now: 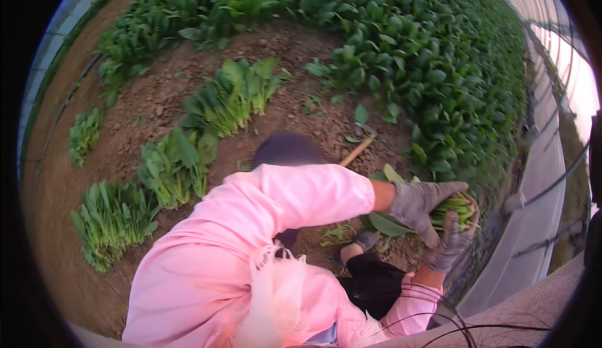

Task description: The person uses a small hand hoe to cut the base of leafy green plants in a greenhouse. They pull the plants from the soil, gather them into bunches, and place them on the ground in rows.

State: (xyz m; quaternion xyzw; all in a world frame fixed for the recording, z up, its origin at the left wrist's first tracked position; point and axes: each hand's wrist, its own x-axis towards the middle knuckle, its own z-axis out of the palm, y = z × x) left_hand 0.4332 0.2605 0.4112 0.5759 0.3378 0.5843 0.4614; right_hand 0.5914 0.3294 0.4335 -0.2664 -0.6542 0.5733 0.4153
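Off to the right, both my hands, in grey soiled gloves, are around one bunch of spinach (456,207). My left hand (419,206) reaches across from the left and grips the bunch, fingers and thumb spread around its stems. My right hand (456,242) comes from below and closes around the other side, thumb up against the stems. The pale green stem ends point right between the hands. Broad leaves (389,224) stick out to the left, beneath my left wrist. My hands cover the middle of the bunch.
Cut spinach bunches stand in piles (116,222) on the soil at left. A wooden handle (357,151) lies ahead of my left forearm, beside a dark rounded shape (287,149). Dense spinach plants (439,78) grow ahead and right. Pale sheeting (527,222) edges the right side.
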